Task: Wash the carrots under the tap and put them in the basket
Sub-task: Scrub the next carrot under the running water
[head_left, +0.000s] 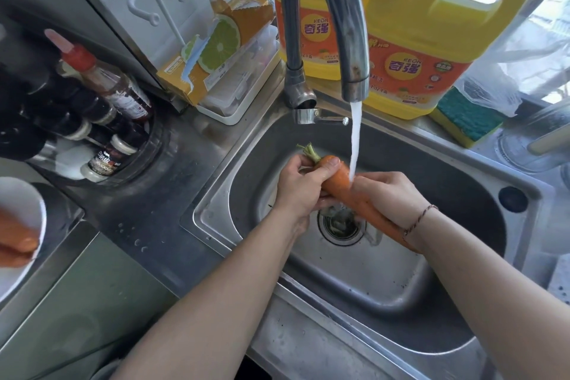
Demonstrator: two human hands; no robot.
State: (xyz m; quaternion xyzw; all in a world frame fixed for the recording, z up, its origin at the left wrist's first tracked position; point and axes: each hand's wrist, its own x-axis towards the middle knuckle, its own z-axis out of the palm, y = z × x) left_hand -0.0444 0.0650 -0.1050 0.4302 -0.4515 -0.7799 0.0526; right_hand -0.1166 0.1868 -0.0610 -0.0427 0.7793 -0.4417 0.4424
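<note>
Both hands [303,185] grip tapered orange carrot [336,182]

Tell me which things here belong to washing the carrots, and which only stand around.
For the job: carrot, left hand, right hand, tap, sink, white bowl of carrots.

Standing around: detergent jugs, sponge, sauce bottles.

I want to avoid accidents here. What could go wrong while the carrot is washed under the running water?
1. The wet carrot, held by the left hand and right hand, might slip into the sink near the drain.
2. The water stream from the tap hits the carrot and may splash onto the sponge.
</note>
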